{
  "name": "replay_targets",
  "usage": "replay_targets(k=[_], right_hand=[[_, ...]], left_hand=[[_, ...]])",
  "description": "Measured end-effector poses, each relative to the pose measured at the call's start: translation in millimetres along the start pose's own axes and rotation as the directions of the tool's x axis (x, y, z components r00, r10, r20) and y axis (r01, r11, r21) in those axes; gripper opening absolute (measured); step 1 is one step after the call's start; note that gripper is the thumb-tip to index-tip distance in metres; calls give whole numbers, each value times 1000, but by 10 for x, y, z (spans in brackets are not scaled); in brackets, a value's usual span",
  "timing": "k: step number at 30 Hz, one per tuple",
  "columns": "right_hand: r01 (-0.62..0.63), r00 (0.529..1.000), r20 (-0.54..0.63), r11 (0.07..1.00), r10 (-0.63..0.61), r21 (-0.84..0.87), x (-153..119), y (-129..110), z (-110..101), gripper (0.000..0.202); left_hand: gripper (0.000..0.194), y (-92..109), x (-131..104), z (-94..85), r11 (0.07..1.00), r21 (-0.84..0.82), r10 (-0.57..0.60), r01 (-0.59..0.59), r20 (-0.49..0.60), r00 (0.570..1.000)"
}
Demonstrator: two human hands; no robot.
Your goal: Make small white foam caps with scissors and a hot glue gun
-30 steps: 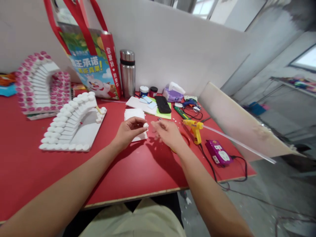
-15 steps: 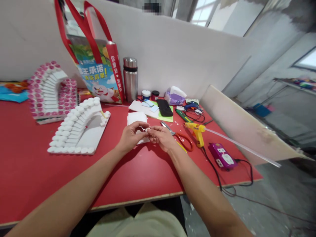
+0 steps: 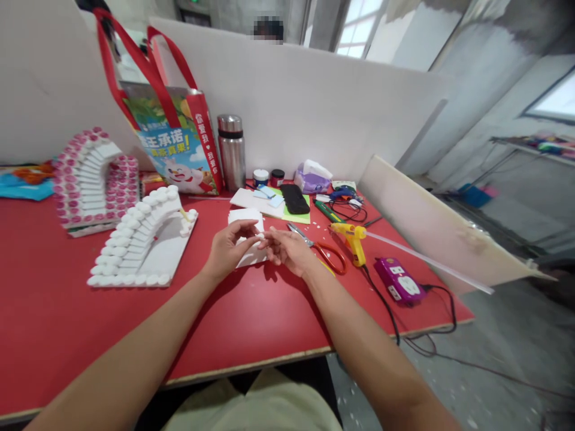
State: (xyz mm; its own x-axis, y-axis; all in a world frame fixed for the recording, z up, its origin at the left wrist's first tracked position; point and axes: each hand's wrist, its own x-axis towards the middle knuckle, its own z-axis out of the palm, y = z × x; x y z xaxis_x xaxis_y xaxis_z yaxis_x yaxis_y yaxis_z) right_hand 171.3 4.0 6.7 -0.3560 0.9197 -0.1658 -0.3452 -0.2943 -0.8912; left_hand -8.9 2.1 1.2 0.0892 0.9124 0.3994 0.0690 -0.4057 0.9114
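Over the middle of the red table, my left hand is closed, thumb and fingertips pinched on a small white piece that is mostly hidden. My right hand meets it from the right, its fingertips pressed together at the same piece. White sheets lie beneath and behind both hands. To the left stands a curved white model edged with round white discs. Scissors with red handles lie just right of my right hand.
A pink-and-white model, a printed bag and a steel flask stand at the back left. A yellow glue gun and purple power socket lie right, with cables. Behind the panel, a person's head shows.
The view has shifted slightly. The fingers of my right hand have straightened somewhat, and the small white piece between the hands shows less than before.
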Motion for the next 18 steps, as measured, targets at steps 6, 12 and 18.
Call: replay_targets(k=[6,12,18], right_hand=[[-44,998,37,996,42,73,10,46,0,34],[-60,997,-43,997,63,57,7,34,-40,35],[-60,996,-65,998,59,-14,-4,40,11,43]], left_hand=[[17,-1,2,8,994,78,70,-74,59,996],[26,22,1,0,998,70,-9,1,111,994],[21,24,-10,7,988,137,49,-68,136,989]])
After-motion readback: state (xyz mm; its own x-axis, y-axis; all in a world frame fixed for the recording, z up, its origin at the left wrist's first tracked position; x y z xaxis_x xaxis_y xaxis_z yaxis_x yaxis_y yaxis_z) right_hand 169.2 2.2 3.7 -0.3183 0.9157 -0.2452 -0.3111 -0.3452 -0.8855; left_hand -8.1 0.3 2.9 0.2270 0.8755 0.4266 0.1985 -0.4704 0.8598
